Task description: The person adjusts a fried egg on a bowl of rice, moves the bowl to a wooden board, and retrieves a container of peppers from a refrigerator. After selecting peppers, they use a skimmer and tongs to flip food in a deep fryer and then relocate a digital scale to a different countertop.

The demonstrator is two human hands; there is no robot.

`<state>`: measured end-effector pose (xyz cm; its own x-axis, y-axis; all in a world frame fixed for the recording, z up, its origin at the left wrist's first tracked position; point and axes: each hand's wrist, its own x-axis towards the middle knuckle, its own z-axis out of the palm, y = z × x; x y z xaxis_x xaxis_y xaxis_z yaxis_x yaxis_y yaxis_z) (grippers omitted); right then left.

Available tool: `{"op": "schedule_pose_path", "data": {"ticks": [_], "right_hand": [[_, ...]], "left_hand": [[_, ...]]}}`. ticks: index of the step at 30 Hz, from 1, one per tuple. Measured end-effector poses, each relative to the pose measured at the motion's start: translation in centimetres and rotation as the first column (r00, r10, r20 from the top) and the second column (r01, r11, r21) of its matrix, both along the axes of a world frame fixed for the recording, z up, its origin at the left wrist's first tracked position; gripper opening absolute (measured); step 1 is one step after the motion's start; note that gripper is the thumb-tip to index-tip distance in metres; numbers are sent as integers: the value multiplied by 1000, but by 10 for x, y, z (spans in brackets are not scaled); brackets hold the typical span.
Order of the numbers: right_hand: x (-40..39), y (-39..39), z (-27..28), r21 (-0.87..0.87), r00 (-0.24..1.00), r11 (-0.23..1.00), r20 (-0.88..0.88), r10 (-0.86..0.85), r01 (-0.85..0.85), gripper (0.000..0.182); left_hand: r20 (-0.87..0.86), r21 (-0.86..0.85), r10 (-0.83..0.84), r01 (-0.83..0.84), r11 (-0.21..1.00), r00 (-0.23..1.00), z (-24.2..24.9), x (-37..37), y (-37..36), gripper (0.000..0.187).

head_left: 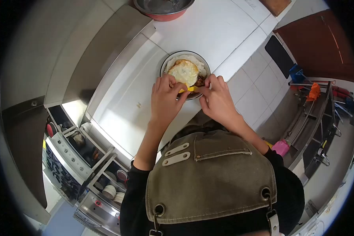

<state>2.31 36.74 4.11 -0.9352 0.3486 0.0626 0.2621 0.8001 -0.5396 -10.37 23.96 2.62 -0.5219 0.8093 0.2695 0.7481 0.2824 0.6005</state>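
Head cam: w/ fingertips, our L hand [166, 98] & R hand [219, 99] pinch the yellow pc. [191, 89] at the near side of the bowl [185, 51], beside the fried egg [183, 73], on the white ctr. [126, 102].

Fingers of the left hand [165, 98] and right hand [220, 100] screen parts of the yellow food [191, 89] and the rim of the bowl [161, 70] from us. The top edge crops the metal basin [165, 9], the bottom edge the apron [212, 177]; we cannot read faint lettering [249, 3] on the counter [192, 31].
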Motion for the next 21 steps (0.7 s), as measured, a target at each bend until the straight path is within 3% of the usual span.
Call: {"op": "schedule_pose_path", "data": {"ticks": [3, 9, 12, 15, 17, 21], "right_hand": [[-2, -2, 0, 25, 995, 996, -55, -78, 80, 24], [1, -2, -2, 41, 1000, 999, -10, -14, 14, 19], [-1, -2, -3, 82, 997, 995, -62, -44, 49, 20], [0, 6, 2, 28, 993, 997, -86, -75, 78, 20], [-5, 16, 3, -34, 990, 993, -81, -113, 111, 22], [-30, 52, -17, -104, 977, 982, -133, -168, 155, 23]], "left_hand": [[-23, -9, 26, -27, 1000, 999, 0, 2, 1, 18], [-81, -40, 58, -61, 997, 995, -3, 9, 3, 16], [30, 36, 45, -47, 998, 999, 0, 5, 2, 14], [108, 89, 198, -208, 974, 974, 3, -13, -9, 10], [-39, 26, 307, -306, 952, 951, 1, -31, -16, 9], [20, 28, 336, -336, 941, 942, 8, -40, -16, 10]]}}
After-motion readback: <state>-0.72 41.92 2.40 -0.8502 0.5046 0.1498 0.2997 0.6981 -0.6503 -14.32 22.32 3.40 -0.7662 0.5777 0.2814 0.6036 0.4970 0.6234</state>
